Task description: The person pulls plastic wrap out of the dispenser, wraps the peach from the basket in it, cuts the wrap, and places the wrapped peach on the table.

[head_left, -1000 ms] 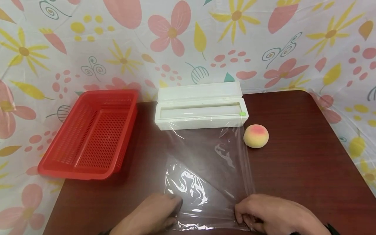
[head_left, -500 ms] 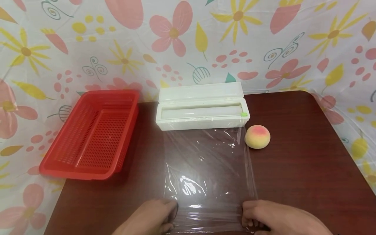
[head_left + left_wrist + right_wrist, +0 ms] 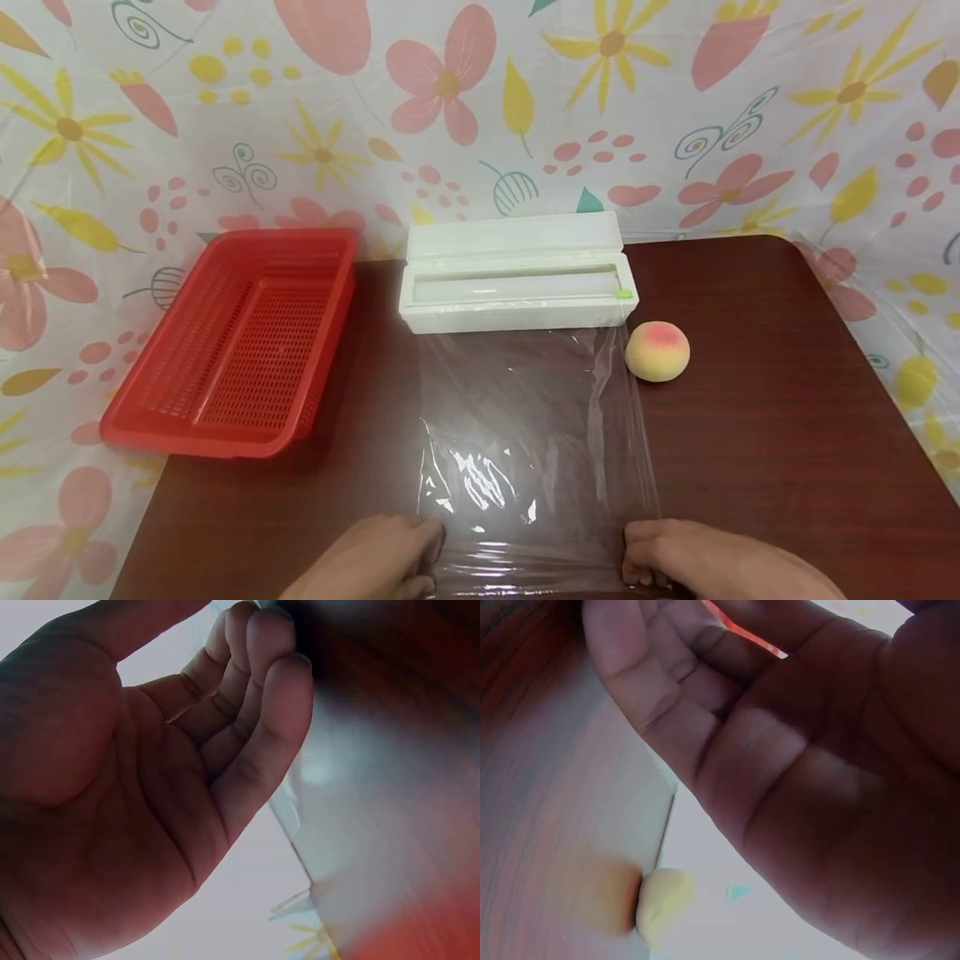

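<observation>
A sheet of clear plastic wrap (image 3: 517,433) stretches over the tabletop from a white dispenser box (image 3: 517,315) toward the near edge. At its near left corner, my left hand (image 3: 375,554) pinches the film. My right hand (image 3: 697,554) grips the near right corner. In the left wrist view the left fingers (image 3: 255,742) are curled, with the pinch itself out of sight. The right fingers (image 3: 652,682) bend in a similar way in the right wrist view. Inside the box, its lid raised, lies the film roll (image 3: 510,287); a green slider (image 3: 623,294) sits at the right end.
A peach-like pink and yellow ball (image 3: 657,352) stands just right of the film, near the box. To the left lies a red perforated basket (image 3: 303,437). A flower-patterned sheet (image 3: 555,108) hangs behind the dark red-brown table (image 3: 772,417).
Both hands have shifted a little toward the near edge and slightly apart, drawing the film flatter and wider. Its creases and glare have changed. Box, ball and basket stay put.
</observation>
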### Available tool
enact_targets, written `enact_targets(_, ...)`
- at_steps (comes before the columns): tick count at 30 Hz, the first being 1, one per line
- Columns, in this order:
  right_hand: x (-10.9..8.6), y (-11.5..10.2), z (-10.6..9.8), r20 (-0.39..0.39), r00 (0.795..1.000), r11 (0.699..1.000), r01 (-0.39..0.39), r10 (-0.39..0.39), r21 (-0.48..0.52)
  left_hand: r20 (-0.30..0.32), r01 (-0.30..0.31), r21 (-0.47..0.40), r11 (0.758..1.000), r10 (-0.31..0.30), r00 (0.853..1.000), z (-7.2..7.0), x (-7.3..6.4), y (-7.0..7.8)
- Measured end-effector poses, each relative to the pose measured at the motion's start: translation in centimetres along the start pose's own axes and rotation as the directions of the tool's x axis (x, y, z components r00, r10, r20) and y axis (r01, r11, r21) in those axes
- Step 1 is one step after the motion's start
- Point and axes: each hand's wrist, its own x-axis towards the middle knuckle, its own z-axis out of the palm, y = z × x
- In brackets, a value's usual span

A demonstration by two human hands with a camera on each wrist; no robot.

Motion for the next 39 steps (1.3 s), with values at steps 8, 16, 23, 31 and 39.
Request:
enact_targets(8, 0.1, 0.8, -0.5, -0.088, 0.988, 0.985, 0.133, -0.124, 0.106, -0.066, 0.008, 0.028, 1.0, -0.006, 0.998, -1.4, -0.5, 0.1)
enact_targets(16, 0.0, -0.7, -2.7, -0.218, 0.972, 0.996, -0.084, 0.089, 0.03, -0.208, -0.053, 0.096, 0.994, 0.072, 0.975, -1.9, -0.2, -0.3)
enact_targets(23, 0.8, -0.7, -4.1, -0.485, 0.874, 0.986, -0.078, -0.003, -0.148, -0.357, -0.075, 0.191, 0.979, 0.14, 0.924, -2.5, 0.5, -0.3)
enact_targets(31, 1.5, -0.5, -6.1, -0.599, 0.8, 0.958, -0.196, 0.033, -0.209, -0.463, -0.052, 0.263, 0.963, 0.173, 0.869, -3.1, 1.9, -0.6)
enact_targets(39, 2.3, 0.6, -7.2, -0.675, 0.736, 0.932, -0.278, 0.052, -0.231, -0.519, -0.082, 0.234, 0.969, 0.196, 0.832, -3.9, 3.3, -1.0)
